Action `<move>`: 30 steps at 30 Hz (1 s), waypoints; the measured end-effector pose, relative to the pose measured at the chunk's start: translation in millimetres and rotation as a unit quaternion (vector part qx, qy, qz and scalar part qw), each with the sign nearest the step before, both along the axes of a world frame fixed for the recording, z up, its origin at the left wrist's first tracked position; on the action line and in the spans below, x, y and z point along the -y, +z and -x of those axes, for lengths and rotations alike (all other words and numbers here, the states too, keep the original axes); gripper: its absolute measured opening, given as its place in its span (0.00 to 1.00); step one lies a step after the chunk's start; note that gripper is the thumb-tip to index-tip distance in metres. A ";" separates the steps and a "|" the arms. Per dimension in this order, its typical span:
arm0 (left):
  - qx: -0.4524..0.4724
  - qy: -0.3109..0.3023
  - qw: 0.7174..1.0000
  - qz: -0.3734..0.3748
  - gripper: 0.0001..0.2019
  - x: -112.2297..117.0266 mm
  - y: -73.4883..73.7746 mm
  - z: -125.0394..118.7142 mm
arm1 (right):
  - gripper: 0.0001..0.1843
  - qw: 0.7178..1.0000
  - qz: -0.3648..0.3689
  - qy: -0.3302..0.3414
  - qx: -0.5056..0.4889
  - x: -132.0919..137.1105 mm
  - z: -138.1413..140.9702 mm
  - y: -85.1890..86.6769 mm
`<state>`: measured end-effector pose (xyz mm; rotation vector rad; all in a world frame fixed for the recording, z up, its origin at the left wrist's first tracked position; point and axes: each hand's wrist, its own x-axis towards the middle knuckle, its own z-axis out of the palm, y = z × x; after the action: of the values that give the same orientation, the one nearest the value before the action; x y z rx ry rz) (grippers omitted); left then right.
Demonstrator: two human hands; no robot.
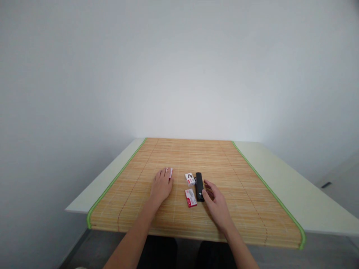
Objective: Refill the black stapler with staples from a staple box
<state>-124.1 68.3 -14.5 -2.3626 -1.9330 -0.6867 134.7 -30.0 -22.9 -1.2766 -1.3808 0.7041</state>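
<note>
My left hand (162,185) is palm down on the mat, its fingers over a small white box (169,172). Part of that box shows between the index finger and thumb; the rest is covered. A black stapler (199,186) lies lengthwise right of the middle. Beside it, my right hand (215,201) has its fingers apart and curved, with the thumb at the stapler's near right edge. Left of the stapler is a small white box with a black picture (190,179). Nearer to me lies a flat red-and-white box (191,198), probably of staples.
A bamboo mat (190,153) with green edging covers the middle of a white table (269,168) and hangs slightly over its front edge. Behind the table stands a plain pale wall (190,74). My legs (161,252) are under the front edge.
</note>
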 end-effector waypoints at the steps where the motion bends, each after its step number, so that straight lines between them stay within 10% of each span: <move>1: 0.000 -0.001 1.000 0.001 0.23 -2.9 -1.2 3.4 | 0.27 1.000 0.000 0.001 0.000 0.1 -0.1 0.4; 8: 0.032 -0.007 0.999 -0.019 0.23 2.4 14.4 -0.4 | 0.27 1.000 -0.001 0.001 0.007 -0.9 0.0 -2.8; 16: 0.066 -0.191 0.979 -0.002 0.24 10.3 30.9 -63.1 | 0.29 0.999 -0.012 -0.010 0.049 0.1 4.6 2.2; 24: 0.061 -0.113 0.992 -0.005 0.19 -23.0 35.6 -30.3 | 0.35 0.993 -0.028 -0.010 0.113 2.6 10.5 9.2; 30: 0.104 -0.112 0.987 -0.042 0.17 11.2 34.3 -29.9 | 0.29 0.990 -0.032 -0.041 0.134 -0.8 12.7 6.0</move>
<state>-94.2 57.1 19.8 -2.5709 -1.6786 -1.0461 122.0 -29.3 -16.9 -1.4067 -1.5441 0.4390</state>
